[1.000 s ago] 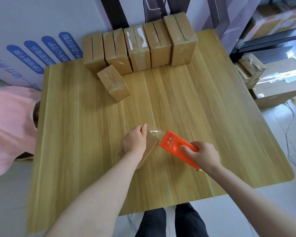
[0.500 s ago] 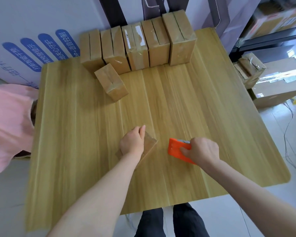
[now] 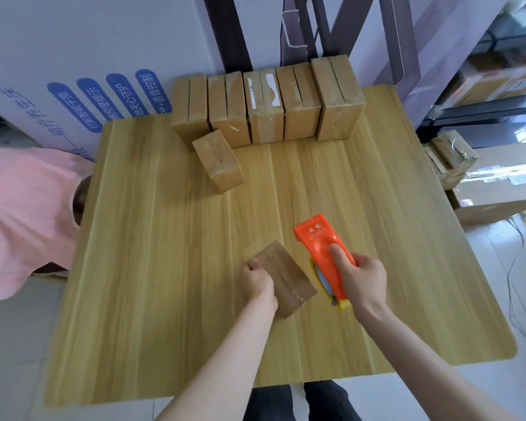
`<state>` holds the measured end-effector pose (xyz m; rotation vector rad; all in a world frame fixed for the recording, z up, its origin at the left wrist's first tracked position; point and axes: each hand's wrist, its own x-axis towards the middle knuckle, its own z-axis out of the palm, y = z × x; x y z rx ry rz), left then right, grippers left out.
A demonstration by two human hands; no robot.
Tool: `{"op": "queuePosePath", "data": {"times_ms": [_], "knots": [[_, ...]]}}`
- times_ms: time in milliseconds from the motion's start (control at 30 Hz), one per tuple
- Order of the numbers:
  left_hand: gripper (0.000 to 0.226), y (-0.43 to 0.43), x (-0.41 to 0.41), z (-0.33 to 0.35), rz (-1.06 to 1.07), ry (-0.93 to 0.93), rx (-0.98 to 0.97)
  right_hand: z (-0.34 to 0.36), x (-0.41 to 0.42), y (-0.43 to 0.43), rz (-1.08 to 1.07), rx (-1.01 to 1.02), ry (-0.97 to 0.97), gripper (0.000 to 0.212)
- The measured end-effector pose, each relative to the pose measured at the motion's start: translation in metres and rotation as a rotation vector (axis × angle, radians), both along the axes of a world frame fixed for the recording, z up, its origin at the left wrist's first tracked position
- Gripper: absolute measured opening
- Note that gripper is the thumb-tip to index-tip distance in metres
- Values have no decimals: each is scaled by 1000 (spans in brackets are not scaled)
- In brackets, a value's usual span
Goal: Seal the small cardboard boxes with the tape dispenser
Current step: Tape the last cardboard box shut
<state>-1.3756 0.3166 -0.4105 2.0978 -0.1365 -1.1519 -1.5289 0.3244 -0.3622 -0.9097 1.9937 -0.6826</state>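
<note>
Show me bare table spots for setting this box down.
Bare: the left half of the table, and the right side between the row of boxes and the tape dispenser. Crowded: the back edge and around the lone box.

Premises: packing and storage room. Evidence: metal shelving (image 3: 483, 115) at right loaded with cardboard cartons (image 3: 492, 83); large shipping carton (image 3: 498, 205) on tiled floor (image 3: 6, 344); row of small taped cardboard boxes (image 3: 301, 107) standing along the far edge of the wooden table (image 3: 164, 268).

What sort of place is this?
Likely a packing or stockroom area: small boxes lined up on the table, bigger cartons on the floor and shelves, a tape dispenser in the right hand.
</note>
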Motion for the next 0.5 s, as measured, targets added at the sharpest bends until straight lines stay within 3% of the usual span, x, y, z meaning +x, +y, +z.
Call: {"op": "queuePosePath", "data": {"times_ms": [133, 300, 500], "knots": [[40, 16, 4, -1, 80, 130, -63, 14, 24, 0, -125, -110, -157, 64], [34, 20, 17, -2, 51, 85, -113, 20, 35, -4, -264, -228, -208, 68], [37, 24, 19, -6, 36, 156, -120, 31, 38, -2, -296, -349, -220, 64]]}}
